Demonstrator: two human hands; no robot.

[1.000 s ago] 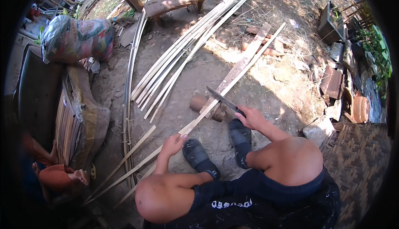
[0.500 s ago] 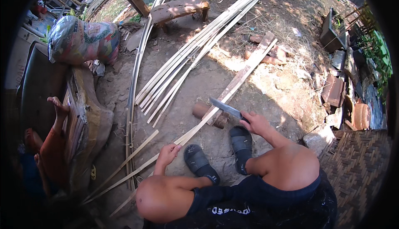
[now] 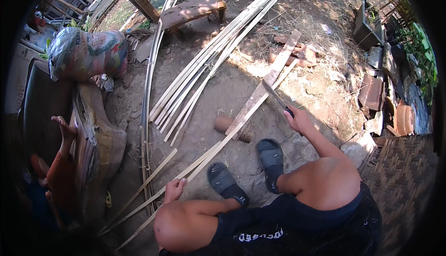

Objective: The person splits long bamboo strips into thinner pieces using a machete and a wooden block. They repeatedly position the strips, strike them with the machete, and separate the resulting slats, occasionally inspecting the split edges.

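Observation:
My left hand (image 3: 174, 190) is closed around a long pale bamboo strip (image 3: 244, 119) beside my left knee. The strip runs up and to the right along a narrow wooden plank (image 3: 281, 60), whose near part rests over a short log (image 3: 225, 124). My right hand (image 3: 301, 120) grips the dark handle of a knife (image 3: 275, 93). Its blade points up and left, with the tip over the plank and the edge near the strip; whether it touches cannot be made out. Another strip end (image 3: 208, 152) lies alongside the held strip, near my left hand.
Beyond the log lies a bundle of bamboo strips (image 3: 204, 63); darker strips (image 3: 147, 112) stretch along the left. A low wooden bench (image 3: 193, 12) and a stuffed sack (image 3: 88, 54) stand farther off. Another person's leg (image 3: 66, 137) shows at left. A woven mat (image 3: 395, 177) is at right.
My right hand has moved the knife up and to the right along the strip. My left hand has drawn down and slightly left, and the strip's far end has slid nearer.

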